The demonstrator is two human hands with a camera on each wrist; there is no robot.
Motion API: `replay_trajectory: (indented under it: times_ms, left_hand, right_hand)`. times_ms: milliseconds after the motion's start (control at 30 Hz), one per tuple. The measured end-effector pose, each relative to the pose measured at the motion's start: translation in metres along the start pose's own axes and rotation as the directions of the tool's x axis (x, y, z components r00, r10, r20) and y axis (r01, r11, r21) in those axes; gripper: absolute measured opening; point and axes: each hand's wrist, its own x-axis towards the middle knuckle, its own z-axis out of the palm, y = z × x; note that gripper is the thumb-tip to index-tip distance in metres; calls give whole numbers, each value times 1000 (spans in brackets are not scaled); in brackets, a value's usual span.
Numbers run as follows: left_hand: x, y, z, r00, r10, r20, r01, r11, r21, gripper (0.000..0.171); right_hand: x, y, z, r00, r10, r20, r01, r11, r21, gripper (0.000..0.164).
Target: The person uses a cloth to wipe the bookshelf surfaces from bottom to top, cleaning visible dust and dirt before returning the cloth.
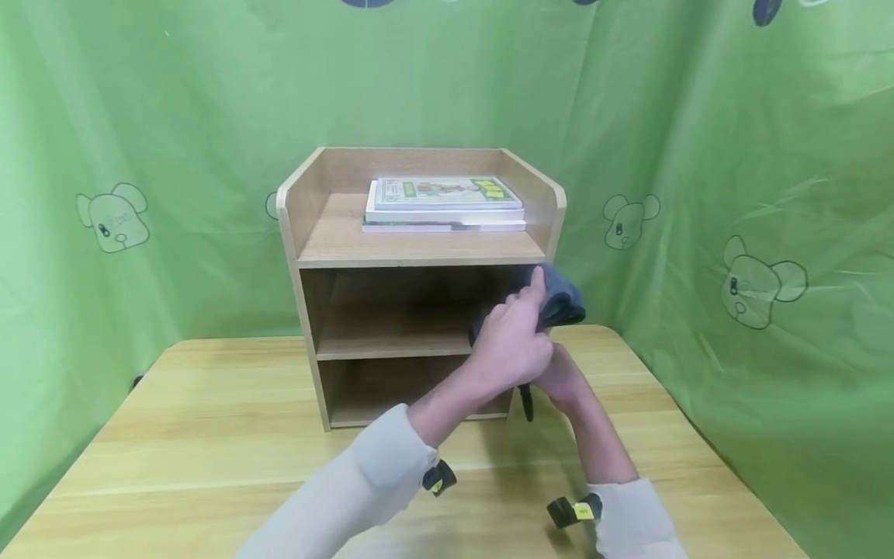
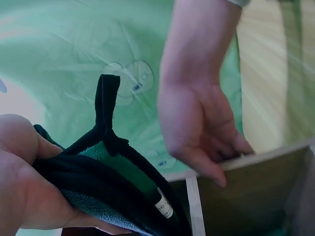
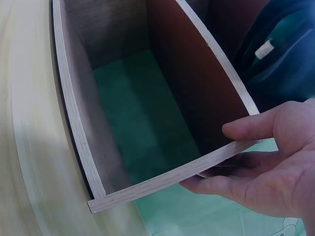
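A folded towel (image 1: 563, 299), blue and green with dark edging, is in my left hand (image 1: 511, 341) at the right side of a wooden shelf unit (image 1: 422, 258). The left wrist view shows the towel's dark hanging loop (image 2: 106, 101) and white label (image 2: 164, 204), with the left fingers and thumb gripping its folded edge. Lower down, my right hand (image 3: 280, 167) holds the front edge of the unit's right side panel (image 3: 172, 172), thumb on the inner face and fingers outside. In the head view the left hand partly covers the right hand (image 1: 559, 376).
Several books (image 1: 447, 203) lie stacked on the unit's top. Below are a middle shelf (image 1: 391, 334) and a bottom compartment (image 1: 398, 388). The unit stands on a wooden table (image 1: 188, 435), and a green curtain (image 1: 209, 101) hangs behind and at both sides.
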Motion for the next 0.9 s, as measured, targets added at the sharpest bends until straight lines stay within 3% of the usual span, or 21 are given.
replay_trajectory:
  times_ms: [200, 400, 600, 733, 900]
  left_hand:
    - [9, -9, 7, 999, -28, -24, 30, 995, 93, 85]
    - [14, -20, 22, 996, -88, -6, 87, 975, 204, 91]
    - [15, -29, 28, 986, -136, 96, 104, 954, 281, 90]
    - [13, -34, 27, 975, -139, 174, 84, 953, 291, 87]
    - [8, -34, 22, 968, -119, 223, 56, 961, 270, 80]
  right_hand:
    - [0, -1, 1, 1000, 19, 18, -18, 998, -52, 7]
    - [-1, -4, 1, 998, 53, 22, -51, 996, -67, 14]
    - [0, -4, 2, 997, 5, 72, -5, 1000, -7, 32]
    - [2, -3, 4, 994, -46, 98, 44, 999, 23, 41]
    - [5, -3, 4, 995, -43, 92, 44, 999, -13, 46]
